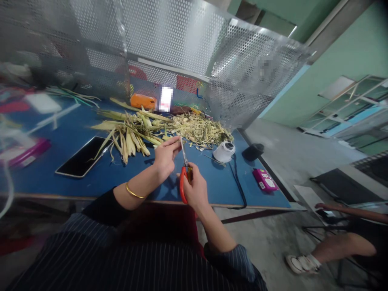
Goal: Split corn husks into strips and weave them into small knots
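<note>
My right hand (195, 188) grips a pair of scissors (183, 171) with red handles, blades pointing up and away from me. Beside the blade tips, my left hand (166, 159) has its fingers pressed together. Whatever it pinches is too small or hidden to name. Just beyond my left hand lies a bunch of long, pale yellow-green husk-like leaves (130, 139). A heap of finely cut strips (200, 129) of similar colour spreads behind the scissors. Both hands are above the front part of the blue table (221, 186).
A dark-screened phone or tablet (86, 157) lies left; a white round container (224, 152), a black cup-like object (253, 151) and a purple packet (265, 180) are right. An orange pouch (143, 101) sits behind, before perforated metal panels (169, 36). Another person's leg (342, 248) shows at right.
</note>
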Available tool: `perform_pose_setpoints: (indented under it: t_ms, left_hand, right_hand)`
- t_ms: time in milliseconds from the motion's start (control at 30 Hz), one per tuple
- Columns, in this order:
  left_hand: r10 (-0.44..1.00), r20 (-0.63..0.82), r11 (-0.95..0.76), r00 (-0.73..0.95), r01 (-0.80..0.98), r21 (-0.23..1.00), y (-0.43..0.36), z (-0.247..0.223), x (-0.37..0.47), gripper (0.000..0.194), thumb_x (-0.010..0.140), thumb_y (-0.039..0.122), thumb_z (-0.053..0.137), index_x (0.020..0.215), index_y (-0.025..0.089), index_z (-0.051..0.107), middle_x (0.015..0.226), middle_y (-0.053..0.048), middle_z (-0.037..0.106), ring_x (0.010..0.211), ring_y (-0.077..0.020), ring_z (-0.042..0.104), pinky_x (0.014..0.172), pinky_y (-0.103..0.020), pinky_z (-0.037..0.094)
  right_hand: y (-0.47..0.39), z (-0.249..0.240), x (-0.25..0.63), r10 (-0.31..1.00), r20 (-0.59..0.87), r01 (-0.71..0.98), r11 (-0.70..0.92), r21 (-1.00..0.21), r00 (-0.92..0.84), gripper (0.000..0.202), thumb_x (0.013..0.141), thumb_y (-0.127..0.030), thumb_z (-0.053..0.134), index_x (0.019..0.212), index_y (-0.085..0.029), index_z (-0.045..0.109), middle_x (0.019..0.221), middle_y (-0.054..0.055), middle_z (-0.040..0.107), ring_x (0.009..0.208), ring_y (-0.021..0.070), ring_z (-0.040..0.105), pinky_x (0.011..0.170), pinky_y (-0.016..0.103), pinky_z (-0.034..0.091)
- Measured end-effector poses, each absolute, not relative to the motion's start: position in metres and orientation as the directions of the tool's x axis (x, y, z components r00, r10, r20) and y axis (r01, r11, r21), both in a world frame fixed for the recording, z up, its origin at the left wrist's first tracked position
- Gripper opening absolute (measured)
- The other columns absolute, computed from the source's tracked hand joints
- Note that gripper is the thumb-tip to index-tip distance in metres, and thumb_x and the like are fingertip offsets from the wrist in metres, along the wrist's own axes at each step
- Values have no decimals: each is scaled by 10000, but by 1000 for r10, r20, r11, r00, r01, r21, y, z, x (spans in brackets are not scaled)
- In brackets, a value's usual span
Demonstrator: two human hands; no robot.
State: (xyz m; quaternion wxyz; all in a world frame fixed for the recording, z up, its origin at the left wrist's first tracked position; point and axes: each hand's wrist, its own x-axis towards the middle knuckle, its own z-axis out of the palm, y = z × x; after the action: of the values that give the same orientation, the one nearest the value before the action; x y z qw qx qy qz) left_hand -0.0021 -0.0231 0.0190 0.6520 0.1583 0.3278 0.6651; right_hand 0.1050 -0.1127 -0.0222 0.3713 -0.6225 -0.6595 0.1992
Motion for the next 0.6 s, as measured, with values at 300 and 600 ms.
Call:
perform_pose_setpoints:
  t_ms: [300,600]
  left_hand:
    - [977,-203,74,-70,-778,624,-21,18,1,181,694,-39,652,779,114,698,798,-43,721,725,-104,676,855,-256,520]
    - [978,-177,47,-109,-712,701,-19,19,2,192,650,-20,693,770,129,717,912,-53,723,766,-97,654,858,-257,514]
  right_hand:
    - [-114,-23,106,971,227,601,137,-788,77,385,868,-349,486,1236,-237,486,835,7,656,679,172,558,666,284,438]
    - [-109,-25,118,963,242,657,108,-746,117,438,874,-497,496,1206,-212,509,804,16,661,677,183,593,644,279,439]
